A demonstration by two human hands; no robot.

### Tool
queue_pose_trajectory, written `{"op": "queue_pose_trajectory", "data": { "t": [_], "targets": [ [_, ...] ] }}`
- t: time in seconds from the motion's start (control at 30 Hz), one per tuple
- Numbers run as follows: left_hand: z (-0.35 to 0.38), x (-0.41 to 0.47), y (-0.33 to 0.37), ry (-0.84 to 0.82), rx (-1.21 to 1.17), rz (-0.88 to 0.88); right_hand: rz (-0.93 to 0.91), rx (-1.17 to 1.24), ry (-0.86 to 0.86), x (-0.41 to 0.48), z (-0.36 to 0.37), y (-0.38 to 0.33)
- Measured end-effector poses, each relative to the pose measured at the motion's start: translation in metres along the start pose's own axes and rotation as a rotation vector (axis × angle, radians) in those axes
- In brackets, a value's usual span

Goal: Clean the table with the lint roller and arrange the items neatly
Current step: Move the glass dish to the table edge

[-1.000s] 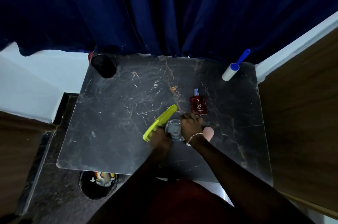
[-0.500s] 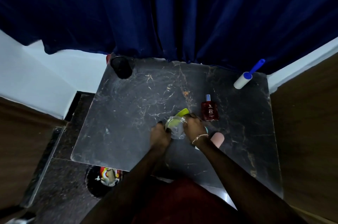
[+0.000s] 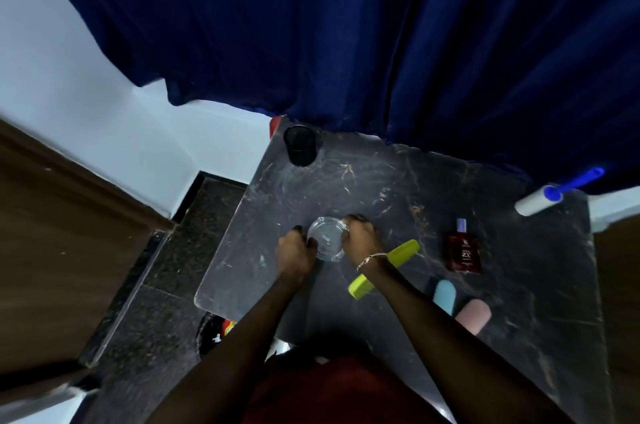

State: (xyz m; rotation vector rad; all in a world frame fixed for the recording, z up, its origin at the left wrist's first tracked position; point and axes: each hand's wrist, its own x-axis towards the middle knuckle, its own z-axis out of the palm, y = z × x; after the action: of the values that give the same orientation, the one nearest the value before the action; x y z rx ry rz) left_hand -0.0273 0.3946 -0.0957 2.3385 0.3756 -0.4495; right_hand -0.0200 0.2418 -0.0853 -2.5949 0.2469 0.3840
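Presently glass dish (image 3: 327,243) between left grip (image 3: 295,253), right grip (image 3: 362,238); lint roller (image 3: 535,202) well apart.

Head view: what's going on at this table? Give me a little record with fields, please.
Surface: dark marble-patterned table
Left hand: grips clear round glass dish
Right hand: grips the dish's other side
Under right wrist: yellow-green plastic comb
Right side: dark red perfume bottle
Far right corner: white lint roller with blue handle, untouched
Far left corner: black cup

A dark blue curtain (image 3: 381,42) hangs beside a white wall (image 3: 69,84).
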Motion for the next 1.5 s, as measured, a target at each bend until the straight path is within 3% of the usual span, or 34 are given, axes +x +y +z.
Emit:
{"op": "queue_pose_trajectory", "data": {
  "t": [0.1,0.17,0.63,1.17,1.5],
  "targets": [
    [-0.014,0.006,0.002,0.014,0.016,0.022,0.011,0.003,0.025,0.005,0.003,-0.01],
    [-0.049,0.078,-0.037,-0.001,0.035,-0.053,0.027,0.017,-0.013,0.058,0.042,-0.07],
    [-0.088,0.153,-0.052,-0.051,0.066,-0.028,0.071,-0.017,-0.068,0.127,0.065,-0.122],
    [-0.087,0.202,-0.063,-0.154,0.136,-0.036,0.156,-0.032,-0.041,0.16,0.087,-0.13],
    [-0.087,0.199,-0.065,-0.145,0.171,0.063,0.185,-0.084,-0.047,0.156,0.088,-0.132]
  ]
}}
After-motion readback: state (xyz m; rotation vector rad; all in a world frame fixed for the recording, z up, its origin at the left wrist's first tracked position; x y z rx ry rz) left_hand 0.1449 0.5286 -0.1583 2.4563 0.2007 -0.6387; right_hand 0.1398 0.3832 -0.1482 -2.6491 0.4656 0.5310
